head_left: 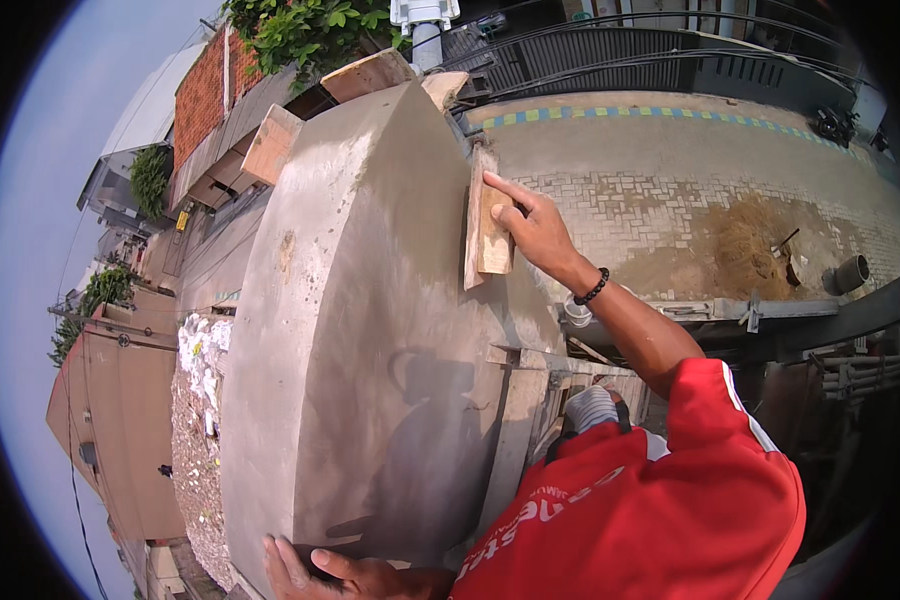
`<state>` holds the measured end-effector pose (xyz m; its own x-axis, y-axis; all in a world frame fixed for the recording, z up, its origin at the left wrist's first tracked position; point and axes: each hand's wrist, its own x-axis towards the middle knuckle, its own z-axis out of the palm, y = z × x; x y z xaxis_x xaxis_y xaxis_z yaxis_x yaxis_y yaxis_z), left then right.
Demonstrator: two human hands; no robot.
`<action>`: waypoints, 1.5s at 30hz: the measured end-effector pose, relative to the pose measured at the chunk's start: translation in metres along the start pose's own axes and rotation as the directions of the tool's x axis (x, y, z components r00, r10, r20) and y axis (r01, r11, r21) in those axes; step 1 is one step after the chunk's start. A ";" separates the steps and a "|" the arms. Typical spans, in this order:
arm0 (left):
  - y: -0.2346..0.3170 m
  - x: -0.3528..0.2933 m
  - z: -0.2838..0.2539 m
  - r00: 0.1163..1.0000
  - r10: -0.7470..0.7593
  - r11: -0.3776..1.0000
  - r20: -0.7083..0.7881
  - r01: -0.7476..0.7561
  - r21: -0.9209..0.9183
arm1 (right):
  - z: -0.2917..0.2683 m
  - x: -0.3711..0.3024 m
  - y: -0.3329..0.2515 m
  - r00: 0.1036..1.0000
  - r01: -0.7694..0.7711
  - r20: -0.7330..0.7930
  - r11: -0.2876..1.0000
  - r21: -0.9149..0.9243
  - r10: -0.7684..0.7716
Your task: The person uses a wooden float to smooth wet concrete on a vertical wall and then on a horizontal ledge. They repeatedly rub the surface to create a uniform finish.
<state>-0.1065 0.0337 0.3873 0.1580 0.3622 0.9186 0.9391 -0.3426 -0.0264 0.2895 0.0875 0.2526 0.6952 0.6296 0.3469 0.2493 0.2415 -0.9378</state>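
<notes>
A plastered grey concrete wall (400,260) with a smooth top and a sharp long corner runs away in front of me. My right hand (538,230) grips a wooden float (494,248), its thumb on the block handle and its index finger stretched along the board. The float's flat face lies against the wall's right side, near that side's outer edge. At the near end, my left hand (345,577) rests on the wall's corner with thumb and fingers apart, holding nothing. Part of it is cut off by the lower edge.
Wooden boards (272,143) stick out around the wall's far end. A white bucket (577,311) hangs or stands below my right forearm, near wooden planks (515,420). Far below are a paved street (640,215) and a sand pile (750,245). Overhead cables (610,65) cross the back.
</notes>
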 end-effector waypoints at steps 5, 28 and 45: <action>0.001 0.003 -0.005 0.997 -0.033 0.999 0.071 0.036 -0.037 | 0.040 -0.008 -0.011 0.996 -0.048 0.077 0.996 -0.069 0.053; 0.006 0.025 -0.001 0.977 0.134 0.989 0.163 -0.142 0.039 | 0.020 -0.027 -0.049 0.968 0.235 0.069 0.968 0.090 -0.241; 0.004 0.020 0.019 0.983 0.180 0.983 -0.045 -0.178 0.054 | 0.023 0.031 -0.087 0.985 0.170 0.036 0.985 0.033 -0.171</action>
<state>-0.0935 0.0560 0.3978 0.3107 0.2553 0.9156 0.9112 -0.3541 -0.2105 0.2735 0.1028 0.3452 0.6175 0.6053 0.5024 0.3412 0.3693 -0.8644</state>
